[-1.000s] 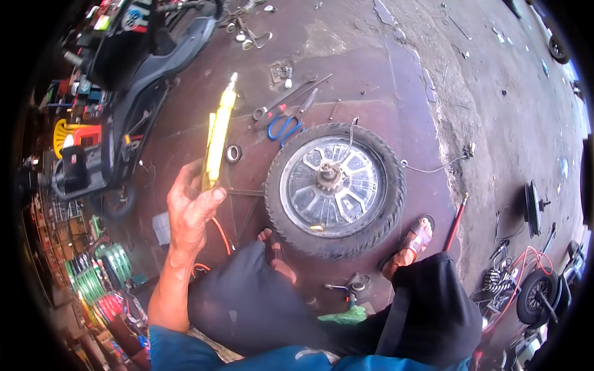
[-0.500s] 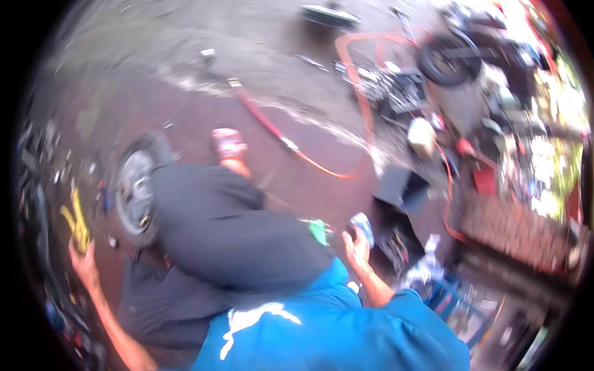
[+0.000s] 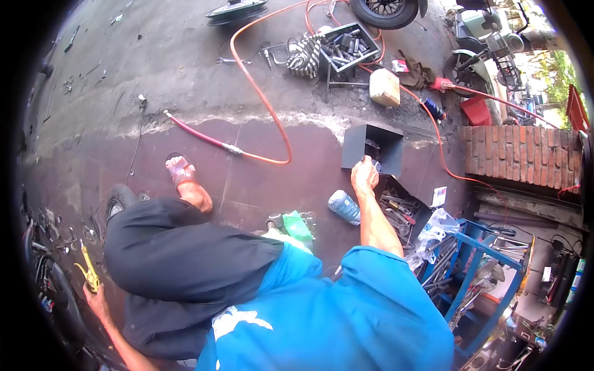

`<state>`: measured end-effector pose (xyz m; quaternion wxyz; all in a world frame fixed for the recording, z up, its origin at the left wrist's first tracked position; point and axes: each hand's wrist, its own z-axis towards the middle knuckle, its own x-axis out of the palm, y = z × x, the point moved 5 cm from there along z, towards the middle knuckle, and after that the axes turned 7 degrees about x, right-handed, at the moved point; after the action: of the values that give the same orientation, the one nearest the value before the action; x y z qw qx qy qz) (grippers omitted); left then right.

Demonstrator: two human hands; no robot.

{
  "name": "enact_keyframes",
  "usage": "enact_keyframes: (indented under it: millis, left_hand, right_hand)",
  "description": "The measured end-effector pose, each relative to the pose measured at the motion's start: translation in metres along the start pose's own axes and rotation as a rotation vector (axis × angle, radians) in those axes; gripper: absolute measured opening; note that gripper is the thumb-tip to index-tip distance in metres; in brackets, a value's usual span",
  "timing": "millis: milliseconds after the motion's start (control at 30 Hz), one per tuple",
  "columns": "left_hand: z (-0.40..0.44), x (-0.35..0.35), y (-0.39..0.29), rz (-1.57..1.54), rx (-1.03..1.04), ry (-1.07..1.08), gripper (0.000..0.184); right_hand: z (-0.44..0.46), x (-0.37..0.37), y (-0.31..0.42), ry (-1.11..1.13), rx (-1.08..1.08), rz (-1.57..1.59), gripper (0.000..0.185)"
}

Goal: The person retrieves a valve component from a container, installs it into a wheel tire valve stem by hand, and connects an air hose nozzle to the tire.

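Observation:
At the lower left, my left hand (image 3: 97, 298) is closed round a yellow air blow gun (image 3: 90, 272), its nozzle pointing away from me. My right hand (image 3: 365, 175) reaches forward to the near edge of a dark grey open box (image 3: 354, 146) on the floor. Its fingers are curled at the box's opening; what they hold, if anything, is hidden. Some small things lie inside the box. Left of my right forearm is a pale blue plastic bottle (image 3: 344, 207). A wheel with a black tyre (image 3: 120, 196) shows partly beyond my knee.
A red and orange air hose (image 3: 263, 93) curves over the floor. Farther off are a tray of sockets (image 3: 349, 46) and a yellowish jug (image 3: 385, 88). To the right stand a blue tool rack (image 3: 473, 247) and stacked bricks (image 3: 523, 154). A green cloth (image 3: 298, 227) lies near my lap.
My right hand has let go of the bottle, now on the floor, and moved forward to the grey box. The view has turned. My left hand still holds the blow gun.

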<state>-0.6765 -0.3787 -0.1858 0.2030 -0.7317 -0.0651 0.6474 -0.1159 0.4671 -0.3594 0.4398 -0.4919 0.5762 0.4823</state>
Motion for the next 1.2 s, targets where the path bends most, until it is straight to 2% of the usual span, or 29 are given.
enact_keyframes:
  millis: [100, 167, 200, 233, 300, 367, 433, 500, 600, 733, 767, 833, 933, 1033, 1067, 1167, 1200]
  left_hand:
    - [-0.007, -0.002, -0.017, 0.004, -0.012, 0.057, 0.054]
    - [-0.01, 0.002, -0.022, 0.09, -0.031, 0.06, 0.051]
    - [-0.012, 0.0, -0.027, 0.123, -0.033, 0.06, 0.05]
    - [-0.013, 0.0, -0.035, 0.154, -0.036, 0.059, 0.05]
    - [-0.017, 0.001, -0.044, 0.037, -0.032, 0.088, 0.049]
    - [-0.021, -0.003, -0.053, 0.081, -0.048, 0.091, 0.048]
    - [-0.025, -0.005, -0.046, 0.075, -0.042, 0.066, 0.047]
    - [-0.031, -0.007, -0.047, 0.089, -0.074, 0.078, 0.044]
    - [-0.038, -0.009, -0.035, 0.019, -0.083, 0.072, 0.042]
    - [-0.042, -0.013, -0.04, -0.016, -0.079, 0.076, 0.042]
    - [-0.043, -0.014, -0.044, -0.023, -0.07, 0.079, 0.043]
    - [-0.047, -0.014, -0.043, -0.036, -0.078, 0.062, 0.043]
    - [-0.053, -0.017, -0.032, -0.073, -0.097, 0.063, 0.044]
    - [-0.059, -0.019, -0.024, -0.054, -0.106, 0.077, 0.044]
    - [-0.059, -0.019, -0.022, -0.045, -0.107, 0.079, 0.044]
    - [-0.064, -0.023, -0.024, -0.037, -0.103, 0.075, 0.044]
    - [-0.065, -0.022, -0.026, -0.042, -0.102, 0.067, 0.044]
  right_hand:
    - [-0.043, 0.0, 0.036, 0.106, -0.06, -0.04, 0.03]
    - [-0.081, 0.005, 0.066, 0.26, -0.047, 0.069, 0.035]
    - [-0.101, 0.01, 0.078, 0.277, -0.109, 0.216, 0.043]
    - [-0.12, 0.016, 0.092, 0.42, -0.122, 0.375, 0.049]
    - [-0.153, 0.045, 0.108, 0.619, 0.204, 1.044, 0.054]
    - [-0.161, 0.024, 0.112, 0.656, 0.26, 1.119, 0.055]
    - [-0.155, -0.011, 0.108, 0.193, -0.302, 0.586, 0.047]
    - [-0.15, -0.015, 0.1, 0.166, -0.642, 0.251, 0.04]
    - [-0.16, -0.019, 0.098, 0.048, -0.86, 0.147, 0.035]
    - [-0.179, -0.02, 0.122, 0.111, -0.931, 0.254, 0.035]
    - [-0.18, -0.007, 0.122, 0.279, -0.866, 0.291, 0.035]
    - [-0.182, 0.023, 0.12, 0.545, -0.739, -0.043, 0.035]
    - [-0.184, 0.04, 0.113, 0.588, -0.795, -0.176, 0.035]
    - [-0.177, 0.059, 0.12, 0.563, -0.765, -0.158, 0.031]
    - [-0.173, 0.068, 0.124, 0.626, -0.721, -0.189, 0.047]
    - [-0.168, 0.072, 0.142, 0.543, -0.589, -0.159, 0.077]
    - [-0.165, 0.079, 0.149, 0.629, -0.552, -0.184, 0.099]
